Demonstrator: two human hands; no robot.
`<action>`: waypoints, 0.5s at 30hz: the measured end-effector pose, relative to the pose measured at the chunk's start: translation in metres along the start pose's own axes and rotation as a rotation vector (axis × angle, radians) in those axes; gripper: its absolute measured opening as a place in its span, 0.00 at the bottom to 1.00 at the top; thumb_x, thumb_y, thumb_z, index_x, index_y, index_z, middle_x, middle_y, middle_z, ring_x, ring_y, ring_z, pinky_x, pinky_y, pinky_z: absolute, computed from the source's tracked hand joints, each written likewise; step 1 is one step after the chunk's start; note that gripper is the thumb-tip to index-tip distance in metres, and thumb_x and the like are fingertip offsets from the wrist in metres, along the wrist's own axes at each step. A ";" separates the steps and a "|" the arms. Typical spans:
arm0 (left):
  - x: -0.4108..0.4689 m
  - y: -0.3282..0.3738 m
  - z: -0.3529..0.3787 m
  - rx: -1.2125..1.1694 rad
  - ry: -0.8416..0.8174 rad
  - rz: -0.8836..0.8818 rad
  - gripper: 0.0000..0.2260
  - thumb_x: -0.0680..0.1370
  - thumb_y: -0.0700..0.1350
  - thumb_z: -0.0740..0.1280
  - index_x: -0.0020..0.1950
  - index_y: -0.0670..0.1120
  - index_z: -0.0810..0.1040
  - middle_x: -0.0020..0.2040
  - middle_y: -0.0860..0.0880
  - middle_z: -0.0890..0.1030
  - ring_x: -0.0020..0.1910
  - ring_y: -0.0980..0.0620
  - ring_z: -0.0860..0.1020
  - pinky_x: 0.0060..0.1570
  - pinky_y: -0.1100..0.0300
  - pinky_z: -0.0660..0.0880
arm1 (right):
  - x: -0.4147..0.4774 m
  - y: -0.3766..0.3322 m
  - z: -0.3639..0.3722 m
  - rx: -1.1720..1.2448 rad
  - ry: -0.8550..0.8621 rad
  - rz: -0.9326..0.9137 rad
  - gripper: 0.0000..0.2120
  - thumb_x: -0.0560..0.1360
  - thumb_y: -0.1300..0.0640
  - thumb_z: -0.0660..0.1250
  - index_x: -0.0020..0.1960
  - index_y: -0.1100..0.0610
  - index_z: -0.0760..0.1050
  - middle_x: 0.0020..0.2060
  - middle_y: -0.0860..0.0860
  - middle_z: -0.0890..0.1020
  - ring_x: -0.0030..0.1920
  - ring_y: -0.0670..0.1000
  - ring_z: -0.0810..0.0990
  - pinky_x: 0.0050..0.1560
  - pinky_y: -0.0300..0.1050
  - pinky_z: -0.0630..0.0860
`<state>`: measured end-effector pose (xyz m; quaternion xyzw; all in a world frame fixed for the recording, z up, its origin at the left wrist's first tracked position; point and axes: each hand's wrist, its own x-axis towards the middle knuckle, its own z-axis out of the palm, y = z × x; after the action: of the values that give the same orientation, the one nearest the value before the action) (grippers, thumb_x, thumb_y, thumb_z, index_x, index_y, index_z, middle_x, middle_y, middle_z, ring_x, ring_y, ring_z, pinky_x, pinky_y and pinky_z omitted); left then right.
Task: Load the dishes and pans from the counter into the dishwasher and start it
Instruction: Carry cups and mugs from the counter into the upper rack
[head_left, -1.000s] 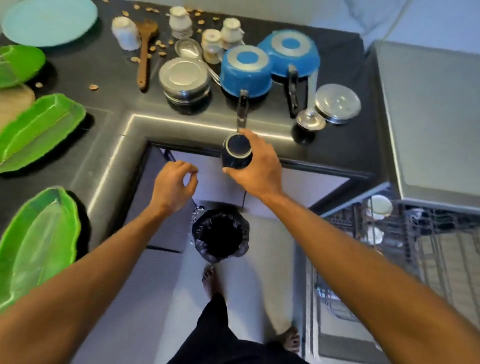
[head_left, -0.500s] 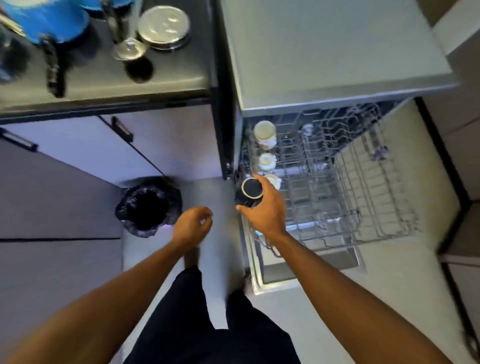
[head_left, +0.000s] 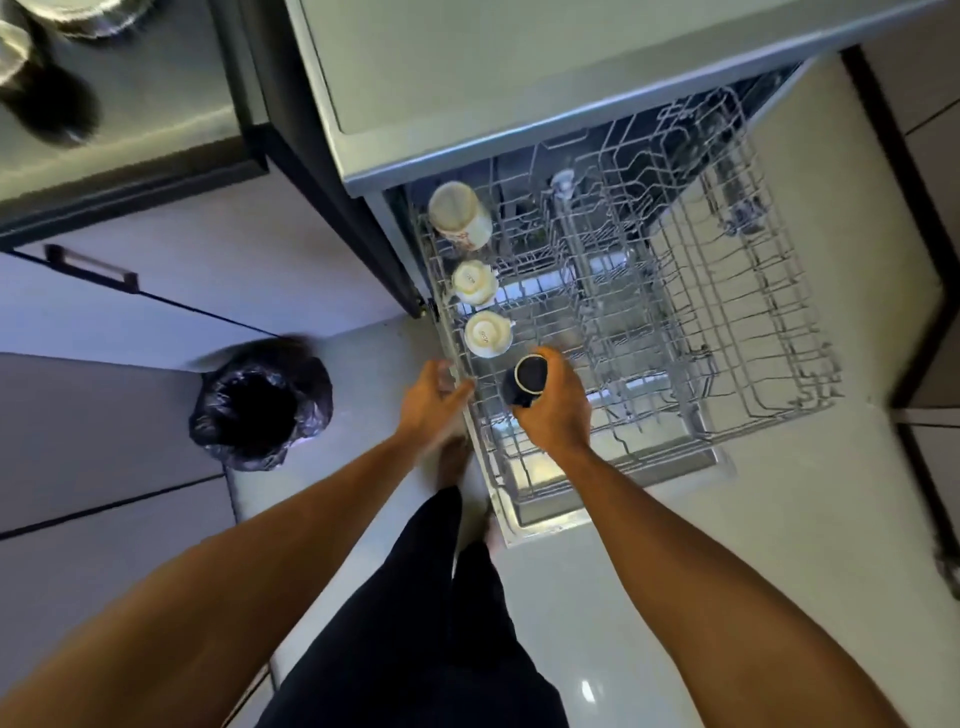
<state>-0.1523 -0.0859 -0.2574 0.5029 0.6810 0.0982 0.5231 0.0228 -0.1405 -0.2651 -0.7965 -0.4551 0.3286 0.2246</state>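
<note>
My right hand (head_left: 558, 410) grips a small dark cup (head_left: 525, 384) with a pale rim, held upside down just over the left column of the pulled-out wire rack (head_left: 727, 332) of the open dishwasher (head_left: 519, 78). Three white cups (head_left: 485, 332) stand upside down in a row on that left column, just beyond the dark cup. My left hand (head_left: 431, 400) is blurred, at the rack's left rim with its fingers reaching toward the wire; whether it holds the rim I cannot tell.
A black-lined bin (head_left: 260, 410) stands on the floor to the left. The dark counter (head_left: 119, 124) with steel ware is at the top left, cabinet fronts with a handle (head_left: 93, 267) below it. My legs and bare feet are between bin and dishwasher door.
I have turned from the counter to the dishwasher. The right hand carried the dark cup from the counter edge down over the rack; the left hand came to the rack's left rim.
</note>
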 end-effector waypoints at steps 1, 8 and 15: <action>0.003 0.002 0.001 0.005 -0.004 -0.005 0.24 0.75 0.54 0.70 0.65 0.43 0.72 0.48 0.48 0.80 0.50 0.45 0.80 0.49 0.53 0.76 | 0.003 0.001 0.004 -0.008 -0.012 -0.031 0.36 0.64 0.58 0.80 0.67 0.50 0.69 0.60 0.52 0.78 0.59 0.57 0.78 0.53 0.54 0.80; 0.020 0.007 0.005 0.057 -0.035 -0.002 0.11 0.77 0.47 0.70 0.57 0.45 0.77 0.47 0.51 0.81 0.45 0.54 0.79 0.43 0.61 0.74 | 0.017 0.004 0.032 -0.145 -0.106 -0.126 0.41 0.59 0.67 0.79 0.68 0.52 0.67 0.63 0.52 0.74 0.62 0.57 0.73 0.53 0.56 0.79; 0.025 0.004 -0.001 0.081 -0.100 0.043 0.07 0.75 0.43 0.71 0.52 0.46 0.78 0.43 0.55 0.80 0.41 0.62 0.77 0.40 0.69 0.73 | 0.019 0.014 0.044 -0.250 -0.157 -0.191 0.43 0.61 0.67 0.79 0.71 0.54 0.66 0.68 0.56 0.70 0.66 0.60 0.72 0.54 0.59 0.81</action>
<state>-0.1495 -0.0638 -0.2698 0.5423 0.6465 0.0566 0.5336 0.0058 -0.1281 -0.3107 -0.7433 -0.5823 0.3078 0.1175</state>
